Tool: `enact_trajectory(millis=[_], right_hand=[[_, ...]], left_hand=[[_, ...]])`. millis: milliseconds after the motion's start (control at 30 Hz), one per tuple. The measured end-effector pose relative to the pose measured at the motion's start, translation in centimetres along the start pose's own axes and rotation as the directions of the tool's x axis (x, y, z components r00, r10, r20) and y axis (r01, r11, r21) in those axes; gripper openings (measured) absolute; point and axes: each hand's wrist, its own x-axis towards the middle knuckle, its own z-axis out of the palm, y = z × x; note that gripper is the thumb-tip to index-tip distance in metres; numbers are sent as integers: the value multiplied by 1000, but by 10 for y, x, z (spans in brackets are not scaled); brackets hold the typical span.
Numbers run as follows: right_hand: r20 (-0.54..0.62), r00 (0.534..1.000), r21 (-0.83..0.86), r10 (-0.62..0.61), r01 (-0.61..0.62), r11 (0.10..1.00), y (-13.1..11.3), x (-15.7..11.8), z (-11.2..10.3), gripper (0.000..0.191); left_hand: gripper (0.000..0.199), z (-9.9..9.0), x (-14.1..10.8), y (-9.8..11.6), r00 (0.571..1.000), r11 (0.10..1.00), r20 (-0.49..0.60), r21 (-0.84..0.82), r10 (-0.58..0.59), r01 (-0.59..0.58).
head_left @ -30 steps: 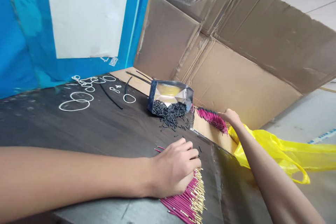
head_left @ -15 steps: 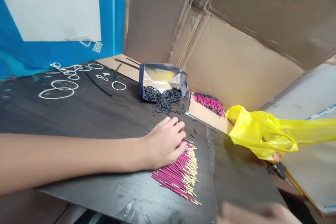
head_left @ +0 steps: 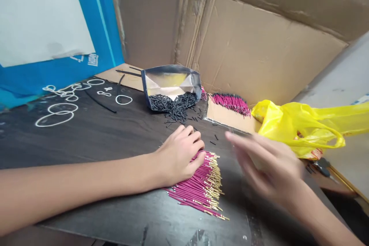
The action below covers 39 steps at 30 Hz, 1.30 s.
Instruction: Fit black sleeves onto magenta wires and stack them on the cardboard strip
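Many thin magenta sticks with gold tips point(head_left: 198, 188) lie fanned side by side on the dark table. My left hand point(head_left: 183, 155) rests over their upper left part, its fingers curled down on the sticks. To the right of the gold tips, my right hand point(head_left: 266, 161) hangs above the table, blurred, fingers extended and apart, with nothing seen in it. Behind my left hand an open box point(head_left: 171, 78) lies on its side, short black tubes point(head_left: 175, 107) spilling from its mouth.
Magenta sticks with black ends point(head_left: 230, 103) lie on a cardboard piece point(head_left: 225, 114) at the back. A yellow plastic bag point(head_left: 300, 121) sits at the right. White rubber bands point(head_left: 54, 119) and black strips are at the back left. Cardboard panels point(head_left: 259, 54) stand behind.
My right hand has come up from the lower right edge to beside the gold tips. My left hand stays on the sticks. The view has tilted slightly.
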Motion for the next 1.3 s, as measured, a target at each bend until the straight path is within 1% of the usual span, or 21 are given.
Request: enact_trajectory(millis=[67, 100, 133, 233, 300, 333, 400, 433, 500, 533, 567, 667, 767, 833, 867, 900, 1000, 1067, 1100, 1167, 1300], right_hand=[[-19, 991, 1, 133, -133, 991, 11, 8, 28, 26], [-11, 978, 8, 208, -207, 978, 20, 11, 40, 22], [21, 969, -2, 247, -247, 969, 29, 12, 48, 21], [57, 947, -30, 317, -315, 948, 48, 13, 59, 24], [51, 947, -43, 316, -315, 948, 47, 13, 60, 23], [51, 951, -47, 305, -303, 952, 45, 13, 60, 22], [67, 960, -44, 273, -271, 962, 39, 14, 61, 20], [78, 962, -36, 262, -259, 965, 37, 14, 62, 17], [99, 963, -10, 252, -252, 968, 36, 15, 64, 10], [110, 963, 7, 248, -250, 968, 36, 15, 65, 9], [120, 963, 23, 242, -247, 969, 37, 15, 66, 9], [146, 966, 32, 215, -222, 975, 40, 13, 67, 10], [165, 966, -4, 198, -200, 980, 40, 10, 65, 11], [175, 966, -16, 192, -193, 981, 40, 8, 64, 11], [177, 966, -16, 190, -191, 982, 40, 7, 64, 12], [178, 966, -16, 189, -190, 982, 40, 6, 63, 12], [178, 967, -7, 184, -185, 983, 41, 3, 62, 12], [182, 967, 1, 176, -179, 984, 42, 2, 61, 12], [186, 967, 3, 174, -177, 984, 42, 2, 61, 12], [192, 965, 3, 177, -181, 983, 41, 2, 60, 12], [194, 963, 5, 189, -194, 981, 40, 2, 59, 12]], left_hand=[[32, 2, 0, 0, 1000, 1000, -13, -13, 15, -15], [32, 2, 0, 0, 1000, 1000, -20, -23, 21, -21], [31, 2, 0, -1, 999, 999, -30, -37, 23, -24], [29, -1, 3, -3, 997, 993, -77, -119, -7, -2], [27, -8, 8, -8, 990, 966, -110, -251, -89, 59], [25, -12, 11, -11, 987, 939, -87, -332, -132, 96], [24, -24, 17, -20, 988, 897, 38, -414, -150, 153], [23, -30, 19, -26, 989, 897, 82, -418, -120, 143], [17, -42, 24, -37, 982, 925, 187, -376, 11, 61], [16, -47, 25, -42, 966, 931, 249, -363, 73, 23], [15, -52, 26, -46, 949, 938, 299, -347, 103, 7], [11, -67, 26, -53, 892, 956, 429, -294, 142, -10], [3, -78, 24, -54, 825, 974, 551, -228, 127, 2], [4, -82, 23, -55, 774, 986, 627, -164, 87, 21], [6, -83, 23, -55, 757, 990, 650, -136, 65, 32], [7, -84, 22, -56, 751, 992, 659, -116, 46, 41], [9, -82, 22, -56, 760, 993, 650, -100, 16, 65], [5, -80, 22, -56, 774, 993, 632, -100, 15, 63], [3, -80, 21, -55, 783, 993, 622, -103, 20, 56], [6, -78, 21, -55, 797, 993, 603, -112, 40, 35], [10, -75, 21, -56, 805, 990, 589, -138, 73, 11]])
